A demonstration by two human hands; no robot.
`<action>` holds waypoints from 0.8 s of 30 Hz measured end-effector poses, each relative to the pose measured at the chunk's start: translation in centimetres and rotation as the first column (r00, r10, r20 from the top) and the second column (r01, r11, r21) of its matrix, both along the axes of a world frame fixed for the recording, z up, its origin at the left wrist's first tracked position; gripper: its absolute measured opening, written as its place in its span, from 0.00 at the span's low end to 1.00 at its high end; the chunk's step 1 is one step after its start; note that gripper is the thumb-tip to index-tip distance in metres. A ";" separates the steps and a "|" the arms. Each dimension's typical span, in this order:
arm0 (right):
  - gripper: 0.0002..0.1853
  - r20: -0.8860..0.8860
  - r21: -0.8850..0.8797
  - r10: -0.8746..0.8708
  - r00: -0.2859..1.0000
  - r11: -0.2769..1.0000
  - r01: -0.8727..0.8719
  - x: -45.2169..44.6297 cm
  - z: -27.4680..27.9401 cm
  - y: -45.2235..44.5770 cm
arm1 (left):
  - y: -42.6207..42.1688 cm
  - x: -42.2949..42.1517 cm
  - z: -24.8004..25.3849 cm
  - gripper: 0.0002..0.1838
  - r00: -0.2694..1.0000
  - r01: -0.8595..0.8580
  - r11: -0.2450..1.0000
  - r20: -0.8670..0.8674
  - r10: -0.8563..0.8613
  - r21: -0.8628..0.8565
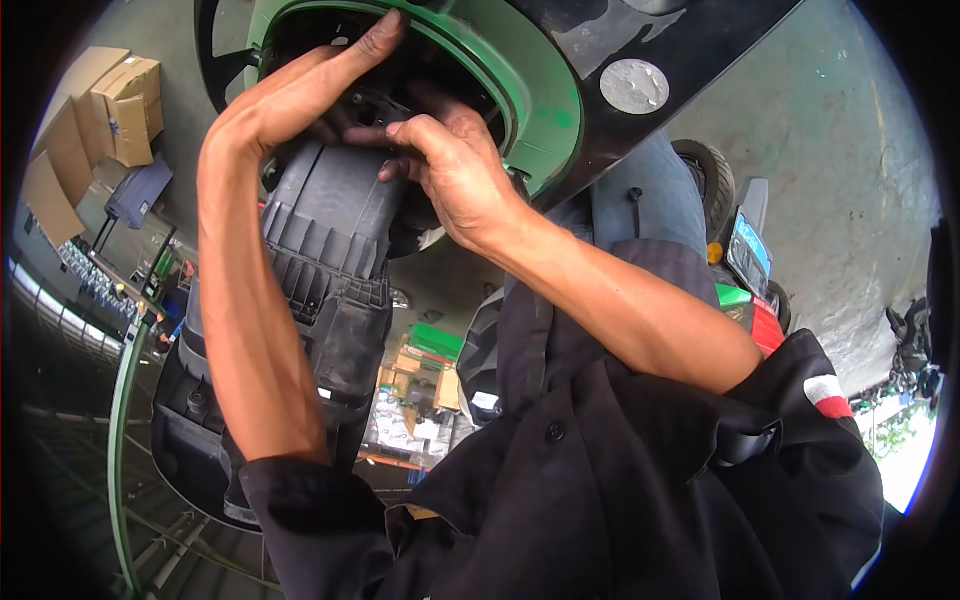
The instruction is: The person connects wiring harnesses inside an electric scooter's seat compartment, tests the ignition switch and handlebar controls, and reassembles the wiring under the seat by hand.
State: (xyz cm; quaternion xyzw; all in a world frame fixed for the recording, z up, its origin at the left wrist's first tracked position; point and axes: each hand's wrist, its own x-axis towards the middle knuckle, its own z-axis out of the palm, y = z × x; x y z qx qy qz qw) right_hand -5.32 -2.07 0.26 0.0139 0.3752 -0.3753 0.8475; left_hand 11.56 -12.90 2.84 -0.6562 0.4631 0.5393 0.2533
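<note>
A green scooter body panel frames a dark opening, and both hands are in it. My left hand is bent over the opening's left side, its thumb stretched up toward the green rim. The other left fingers are mostly hidden in shadow, so their grip does not show. My right hand reaches in from the right with fingers apart, some pointing at small parts in the dark cavity. Nothing plainly visible is held in it. Below the hands lies a ribbed black plastic housing, dusty on top.
Open cardboard boxes stand on the floor at left, near a dark blue-grey case. A green curved bar runs along the left. At right are a tyre and a blue-and-white plate. Further boxes lie below.
</note>
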 end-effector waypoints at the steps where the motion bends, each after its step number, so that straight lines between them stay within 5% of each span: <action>1: 0.22 -0.013 -0.017 0.019 1.000 1.000 -0.019 -0.2 0.1 0.0 | 0.0 0.1 0.1 0.59 1.000 0.000 1.000 0.000 0.000 0.004; 3: 0.24 -0.080 -0.065 0.101 0.992 0.992 -0.107 -0.4 0.1 -0.2 | 0.1 0.3 0.3 0.57 0.960 -0.238 0.967 -0.125 0.249 0.096; 8: 0.31 -0.247 -0.144 0.340 0.907 0.913 -0.382 -0.9 -0.8 -0.1 | 1.0 1.8 -1.1 0.51 0.907 -0.351 0.925 -0.193 0.374 0.142; 10: 0.33 -0.687 -0.203 0.359 0.632 0.740 -0.641 -0.8 -1.0 0.9 | 1.6 -1.0 0.0 0.49 0.840 -0.509 0.861 -0.219 0.496 0.000; 13: 0.25 -0.750 -0.203 0.348 0.563 0.688 -0.696 -0.5 -0.7 0.4 | 1.7 -2.0 -0.2 0.47 0.790 -0.596 0.802 -0.214 0.574 -0.050; 14: 0.26 -0.752 -0.201 0.371 0.545 0.659 -0.725 -0.7 -0.6 0.0 | 0.6 -1.5 0.4 0.37 0.710 -0.629 0.754 -0.257 0.656 0.187; 18: 0.28 -0.707 -0.163 0.431 0.561 0.672 -0.723 -0.6 -0.6 -0.5 | 1.4 -0.9 -0.2 0.38 0.686 -0.666 0.728 -0.252 0.683 0.161; 24: 0.29 -0.492 -0.072 0.540 0.683 0.756 -0.650 -0.9 0.3 -1.9 | 0.3 -1.3 0.5 0.47 0.843 -0.489 0.864 -0.189 0.504 0.124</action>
